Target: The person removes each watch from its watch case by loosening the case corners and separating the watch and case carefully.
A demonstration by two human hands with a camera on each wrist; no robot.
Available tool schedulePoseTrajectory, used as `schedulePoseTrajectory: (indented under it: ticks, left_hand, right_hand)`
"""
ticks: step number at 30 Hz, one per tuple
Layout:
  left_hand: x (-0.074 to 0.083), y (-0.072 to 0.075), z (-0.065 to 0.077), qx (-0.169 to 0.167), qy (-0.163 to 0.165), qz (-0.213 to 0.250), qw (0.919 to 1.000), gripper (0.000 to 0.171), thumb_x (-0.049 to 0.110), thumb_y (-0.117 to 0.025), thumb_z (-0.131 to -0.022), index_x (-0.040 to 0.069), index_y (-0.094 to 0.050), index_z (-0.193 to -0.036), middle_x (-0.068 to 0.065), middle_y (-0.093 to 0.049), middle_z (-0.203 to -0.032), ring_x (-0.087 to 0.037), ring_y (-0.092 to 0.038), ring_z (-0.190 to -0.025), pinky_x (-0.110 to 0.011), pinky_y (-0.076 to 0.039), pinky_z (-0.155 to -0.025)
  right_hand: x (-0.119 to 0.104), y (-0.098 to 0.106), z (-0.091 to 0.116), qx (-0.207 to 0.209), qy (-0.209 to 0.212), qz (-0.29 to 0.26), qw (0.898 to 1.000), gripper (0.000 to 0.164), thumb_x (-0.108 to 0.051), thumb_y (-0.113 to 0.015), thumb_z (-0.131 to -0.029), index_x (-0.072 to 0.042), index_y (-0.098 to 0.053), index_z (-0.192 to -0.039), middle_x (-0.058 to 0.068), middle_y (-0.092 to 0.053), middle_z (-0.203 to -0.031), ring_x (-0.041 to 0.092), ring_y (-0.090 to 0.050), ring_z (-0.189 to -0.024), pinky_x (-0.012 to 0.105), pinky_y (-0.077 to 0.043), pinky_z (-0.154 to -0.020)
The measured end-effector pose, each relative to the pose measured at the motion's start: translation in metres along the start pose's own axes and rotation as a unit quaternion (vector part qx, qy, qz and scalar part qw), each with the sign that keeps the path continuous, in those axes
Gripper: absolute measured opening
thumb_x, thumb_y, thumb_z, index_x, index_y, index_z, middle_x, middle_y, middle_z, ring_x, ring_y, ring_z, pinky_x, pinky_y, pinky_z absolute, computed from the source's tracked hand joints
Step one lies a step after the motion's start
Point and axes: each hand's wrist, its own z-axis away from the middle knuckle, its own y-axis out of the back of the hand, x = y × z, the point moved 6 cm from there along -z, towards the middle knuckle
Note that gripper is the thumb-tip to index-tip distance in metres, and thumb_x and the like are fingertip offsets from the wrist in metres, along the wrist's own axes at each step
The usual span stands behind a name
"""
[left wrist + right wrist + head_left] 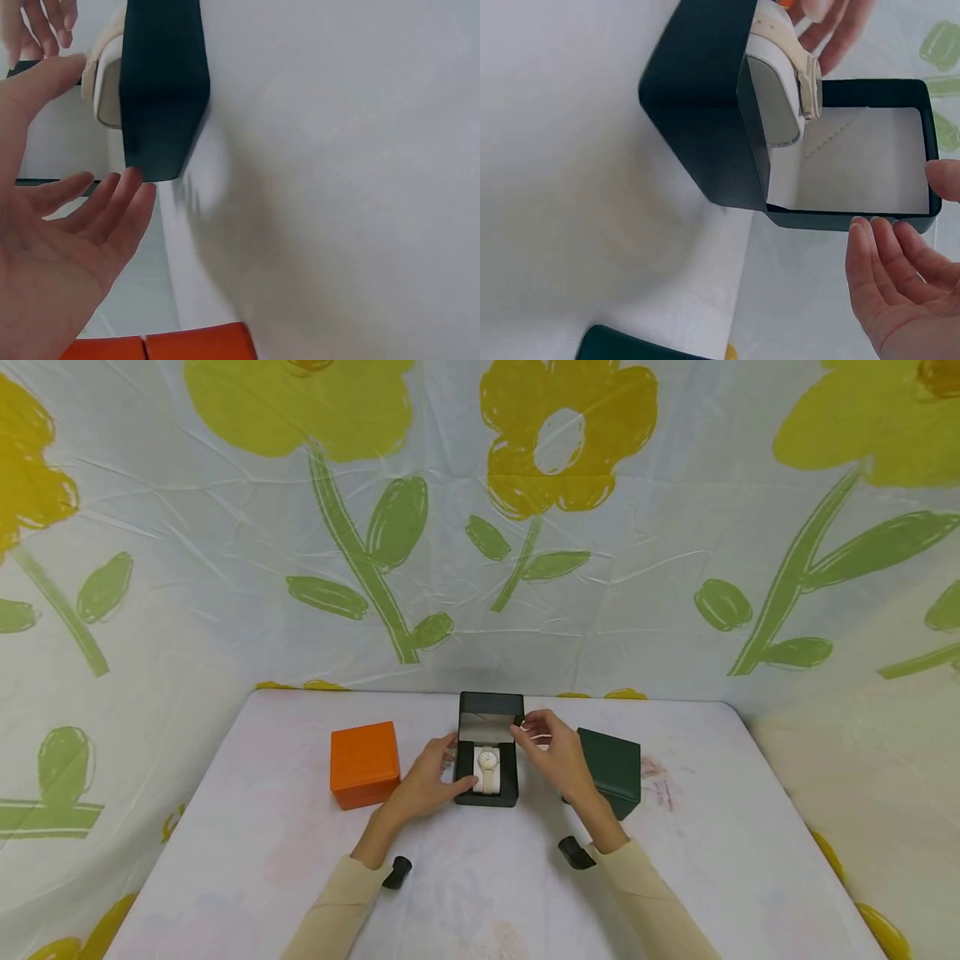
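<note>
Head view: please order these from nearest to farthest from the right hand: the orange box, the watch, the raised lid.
1. Raised lid: at the fingertips of the right hand.
2. Watch: inside the open box, left of that hand.
3. Orange box: farthest left, beyond the left hand.

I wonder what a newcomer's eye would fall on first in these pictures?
Probably the bright orange box, standing left of the open dark box on the white-covered table. Next would likely be the pale watch inside that open box, between the left hand and right hand. Large yellow flowers on the backdrop also stand out.
</note>
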Motion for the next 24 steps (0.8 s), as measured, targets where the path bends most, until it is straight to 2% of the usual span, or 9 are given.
schedulePoseTrajectory:
  ticks: [6, 10, 13, 16, 24]
  left_hand:
    - [0.010, 0.004, 0.001, 0.008, -0.025, -0.004, 0.9996, 0.072, 0.024, -0.079, -0.093, 0.001, -0.044, -0.151, -0.020, -0.054, -0.137, -0.036, -0.059, -0.117, -0.048, -0.052, -0.101]
    - [0.014, 0.006, 0.002, 0.012, -0.044, -0.004, 0.9989, 0.068, 0.022, -0.079, -0.093, -0.001, -0.046, -0.149, -0.021, -0.054, -0.136, -0.036, -0.059, -0.116, -0.047, -0.052, -0.100]
    - [0.017, 0.006, 0.002, 0.012, -0.053, -0.002, 0.9985, 0.067, 0.021, -0.078, -0.093, -0.002, -0.047, -0.148, -0.021, -0.054, -0.136, -0.036, -0.059, -0.116, -0.048, -0.053, -0.100]
    - [0.021, 0.004, 0.003, 0.006, -0.061, 0.000, 0.9981, 0.066, 0.019, -0.078, -0.094, -0.003, -0.047, -0.147, -0.022, -0.054, -0.137, -0.035, -0.059, -0.118, -0.049, -0.053, -0.100]
    - [0.026, -0.002, 0.003, -0.002, -0.075, 0.002, 0.9972, 0.063, 0.016, -0.077, -0.094, -0.005, -0.048, -0.146, -0.022, -0.053, -0.138, -0.034, -0.057, -0.120, -0.049, -0.052, -0.100]
  right_hand:
    - [-0.004, 0.000, 0.008, -0.004, 0.015, 0.005, 1.000, 0.028, -0.020, -0.076, -0.096, 0.001, -0.064, -0.109, 0.011, -0.070, -0.097, 0.027, -0.068, -0.094, 0.051, -0.059, -0.084]
    - [-0.002, -0.005, 0.012, -0.018, 0.017, 0.001, 1.000, 0.028, -0.020, -0.076, -0.096, 0.001, -0.065, -0.111, 0.009, -0.069, -0.099, 0.027, -0.067, -0.095, 0.054, -0.058, -0.086]
    - [-0.001, -0.010, 0.015, -0.033, 0.017, 0.002, 0.999, 0.028, -0.018, -0.076, -0.096, 0.002, -0.065, -0.113, 0.008, -0.069, -0.100, 0.025, -0.067, -0.096, 0.051, -0.059, -0.087]
    - [-0.002, -0.015, 0.018, -0.046, 0.021, -0.001, 0.999, 0.028, -0.015, -0.075, -0.096, 0.003, -0.065, -0.114, 0.011, -0.068, -0.103, 0.027, -0.067, -0.097, 0.051, -0.059, -0.088]
    - [-0.005, -0.025, 0.025, -0.063, 0.063, -0.020, 0.996, 0.031, -0.004, -0.075, -0.093, 0.010, -0.062, -0.117, 0.023, -0.068, -0.109, 0.036, -0.067, -0.098, 0.058, -0.057, -0.085]
